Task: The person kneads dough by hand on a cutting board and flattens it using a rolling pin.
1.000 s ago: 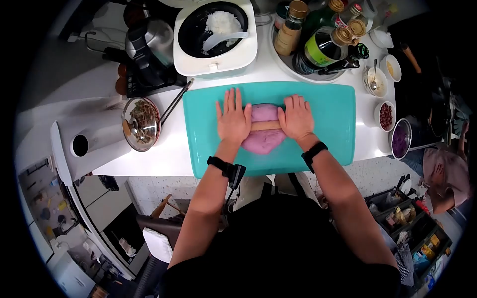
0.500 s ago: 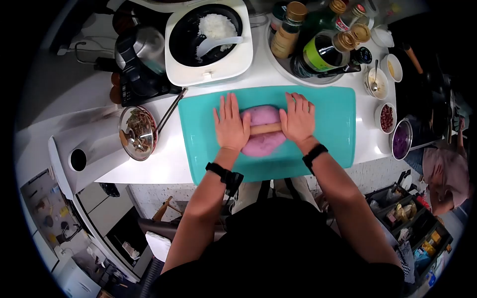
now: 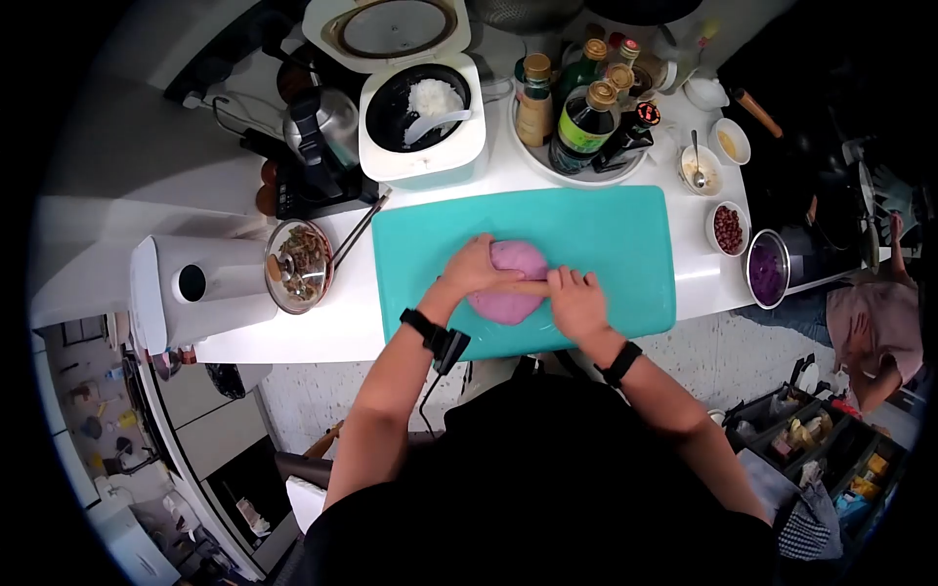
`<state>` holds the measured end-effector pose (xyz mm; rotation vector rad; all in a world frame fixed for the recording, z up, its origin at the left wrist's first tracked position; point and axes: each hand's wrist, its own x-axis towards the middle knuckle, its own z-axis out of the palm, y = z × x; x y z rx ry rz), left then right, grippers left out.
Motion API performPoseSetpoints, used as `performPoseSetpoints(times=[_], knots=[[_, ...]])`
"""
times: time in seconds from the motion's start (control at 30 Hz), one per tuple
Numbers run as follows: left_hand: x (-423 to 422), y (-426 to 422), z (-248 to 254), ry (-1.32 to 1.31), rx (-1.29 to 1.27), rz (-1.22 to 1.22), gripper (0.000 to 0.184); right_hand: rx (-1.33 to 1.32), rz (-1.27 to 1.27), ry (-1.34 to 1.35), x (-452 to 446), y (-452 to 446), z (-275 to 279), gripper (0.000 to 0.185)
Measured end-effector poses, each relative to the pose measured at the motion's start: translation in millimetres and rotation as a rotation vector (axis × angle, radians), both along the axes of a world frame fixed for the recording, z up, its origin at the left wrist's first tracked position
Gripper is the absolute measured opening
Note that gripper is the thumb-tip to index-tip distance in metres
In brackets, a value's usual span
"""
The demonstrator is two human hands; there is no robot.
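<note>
A round, flattened piece of pink-purple dough point(image 3: 520, 258) lies on a turquoise mat point(image 3: 616, 244). Across its middle runs a wooden rolling pin point(image 3: 528, 288). My right hand point(image 3: 578, 302) is closed round the pin's right end, fingers curled over it. At the dough's left edge is my left hand point(image 3: 469, 268), its thumb over the dough beside the pin and its fingers along the edge. The pin's left end is hidden by this hand.
Behind the mat stand an open rice cooker point(image 3: 423, 161) and a tray point(image 3: 576, 177) of bottles. To the left are a lidded glass bowl point(image 3: 298, 266), chopsticks point(image 3: 360, 230) and a kettle point(image 3: 327, 127). Several bowls, one with red beans point(image 3: 728, 229), line the right. Another person point(image 3: 874, 327) is at far right.
My right hand has gone from lying flat to curling round the pin's end. My left hand has shifted onto the dough's left edge. The view has moved, showing more of the counter's back.
</note>
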<state>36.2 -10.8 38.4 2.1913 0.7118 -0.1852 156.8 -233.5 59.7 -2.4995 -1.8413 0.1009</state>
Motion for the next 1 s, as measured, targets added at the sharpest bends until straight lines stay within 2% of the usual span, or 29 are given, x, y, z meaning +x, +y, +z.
performPoseSetpoints(times=[0.03,0.07,0.13,0.17,0.23,0.37,0.43,0.47,0.53,0.57,0.63,0.67,0.7,0.73,0.8,0.83,0.87,0.9,0.93,0.97,1.0], knots=[[8,5,6,0.076,-0.014,-0.124,0.082,0.005,0.0,-0.004,-3,-4,9,0.027],[11,9,12,0.075,-0.012,-0.123,0.082,0.036,0.041,-0.015,-7,-10,17,0.022],[16,14,42,0.221,-0.365,-0.242,0.083,0.071,0.083,-0.027,-12,-24,31,0.018],[12,10,37,0.224,-0.361,-0.242,0.083,0.063,0.094,0.044,-13,-35,35,0.018],[-4,-7,25,0.042,-0.33,-0.136,0.075,0.057,0.109,0.117,-15,-53,47,0.018],[-22,-22,44,-0.044,-0.46,0.017,0.066,0.168,0.139,0.127,-16,-68,71,0.023],[-33,-23,54,-0.06,-0.589,0.369,0.057,0.233,0.172,0.103,-12,-73,75,0.026],[-39,-22,58,-0.061,-0.584,0.375,0.057,0.293,0.202,0.086,-8,-73,75,0.027],[-53,-17,68,-0.166,-0.599,0.606,0.053,0.359,0.238,0.075,-1,-77,77,0.028],[-60,-15,73,-0.166,-0.592,0.611,0.053,0.373,0.255,0.102,6,-83,78,0.029],[-70,-14,89,-0.194,-0.26,0.59,0.049,0.39,0.273,0.131,16,-97,77,0.031],[-72,-19,99,-0.194,-0.257,0.592,0.049,0.354,0.215,0.283,19,-106,76,0.031],[-71,-28,123,-0.122,-0.024,0.575,0.05,0.313,0.155,0.433,23,-117,75,0.032],[-69,-38,139,-0.049,0.206,0.548,0.051,0.312,0.151,0.434,27,-131,71,0.032],[-63,-60,148,-0.074,0.279,0.562,0.052,0.191,-0.192,0.801,36,-157,58,0.025],[-61,-74,149,-0.098,0.353,0.581,0.053,0.187,-0.205,0.793,40,-166,51,0.025],[-61,-91,141,-0.105,0.34,0.573,0.053,0.153,-0.375,1.126,46,-174,44,0.019],[-62,-107,125,-0.231,0.297,0.413,0.055,0.123,-0.547,1.454,53,-179,42,0.014],[-62,-118,107,-0.355,0.254,0.25,0.056,0.13,-0.561,1.44,57,-178,47,0.014],[-65,-121,75,-0.365,0.245,0.24,0.056,0.108,-0.725,1.664,60,-172,54,0.013],[-71,-121,36,-0.316,0.163,0.126,0.058,0.085,-0.887,1.889,62,-167,59,0.013]])
